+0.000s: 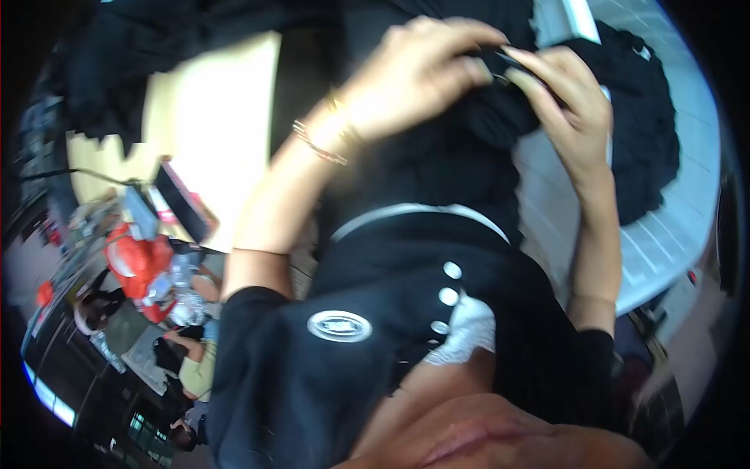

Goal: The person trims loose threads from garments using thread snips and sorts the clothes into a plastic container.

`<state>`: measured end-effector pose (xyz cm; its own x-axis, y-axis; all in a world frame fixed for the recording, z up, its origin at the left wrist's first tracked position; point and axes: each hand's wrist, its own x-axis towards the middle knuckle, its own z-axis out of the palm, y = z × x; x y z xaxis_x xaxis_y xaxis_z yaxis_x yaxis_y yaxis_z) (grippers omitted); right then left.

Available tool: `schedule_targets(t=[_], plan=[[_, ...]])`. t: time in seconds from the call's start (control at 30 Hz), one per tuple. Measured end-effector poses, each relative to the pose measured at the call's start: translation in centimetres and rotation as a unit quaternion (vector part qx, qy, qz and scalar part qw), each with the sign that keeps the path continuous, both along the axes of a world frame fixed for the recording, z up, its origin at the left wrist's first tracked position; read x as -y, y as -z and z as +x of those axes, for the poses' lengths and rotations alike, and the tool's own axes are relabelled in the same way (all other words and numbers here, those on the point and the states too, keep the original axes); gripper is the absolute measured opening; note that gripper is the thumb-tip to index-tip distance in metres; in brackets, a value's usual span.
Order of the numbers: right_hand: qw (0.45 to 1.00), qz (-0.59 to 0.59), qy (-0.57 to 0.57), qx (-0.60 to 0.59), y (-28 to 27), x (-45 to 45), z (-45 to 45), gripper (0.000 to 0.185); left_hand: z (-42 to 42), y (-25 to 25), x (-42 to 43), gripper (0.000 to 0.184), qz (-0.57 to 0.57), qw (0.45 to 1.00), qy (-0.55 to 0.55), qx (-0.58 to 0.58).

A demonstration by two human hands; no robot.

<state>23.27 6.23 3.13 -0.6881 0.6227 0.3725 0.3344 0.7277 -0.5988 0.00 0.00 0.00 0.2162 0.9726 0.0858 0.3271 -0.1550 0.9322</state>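
Observation:
My left hand (422,74), with bracelets at the wrist, has its fingers closed on a piece of black fabric (494,61). Facing it, my right hand (574,102) pinches the same piece between thumb and fingers. Both hands are raised close together, far out in front of my chest. More black fabric (422,172) hangs below them and spreads over my lap. The exact shape of the held part is partly covered by my fingers and blurred. A white plastic tub (664,262) on the right holds a heap of black fabric (644,133).
On the left lies a brightly lit pale surface (211,117), with a dark flat phone-like object (181,202) at its edge. Beyond it are an orange-red item (133,262) and clear plastic wrapping (187,293). Another person in a yellow top (197,371) sits further away.

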Motion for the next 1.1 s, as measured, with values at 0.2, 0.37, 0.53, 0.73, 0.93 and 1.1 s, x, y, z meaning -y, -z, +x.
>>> schedule_targets(t=[0.2, 0.37, 0.53, 0.73, 0.93, 1.1], plan=[[0.961, -0.197, 0.102, -0.163, 0.5, -1.0, 2.0, 0.027, -1.0, -0.3, 0.3, 0.035, 0.179, 0.915, 0.047, -0.358], [0.935, -0.229, 0.155, -0.221, 0.1, -1.5, 3.5, 0.027, -7.3, -5.5, -2.9, 0.021, 0.266, 0.88, -0.031, -0.393], [0.933, -0.218, 0.155, -0.241, 0.6, -1.8, 4.4, 0.029, -26.3, -19.6, -6.9, 0.032, 0.368, 0.712, -0.165, -0.574], [0.923, -0.249, 0.132, -0.261, 2.0, -2.4, 5.7, 0.032, -41.0, -29.9, -0.9, 0.032, 0.279, 0.611, -0.622, -0.404], [0.925, -0.221, 0.148, -0.271, 0.5, -1.7, 4.2, 0.03, -44.6, -18.2, -0.1, 0.037, 0.204, 0.408, -0.786, -0.417], [0.939, -0.237, 0.172, -0.181, 0.1, -2.1, 4.8, 0.029, -25.6, -7.7, -4.3, 0.074, 0.245, 0.719, -0.428, -0.49]])
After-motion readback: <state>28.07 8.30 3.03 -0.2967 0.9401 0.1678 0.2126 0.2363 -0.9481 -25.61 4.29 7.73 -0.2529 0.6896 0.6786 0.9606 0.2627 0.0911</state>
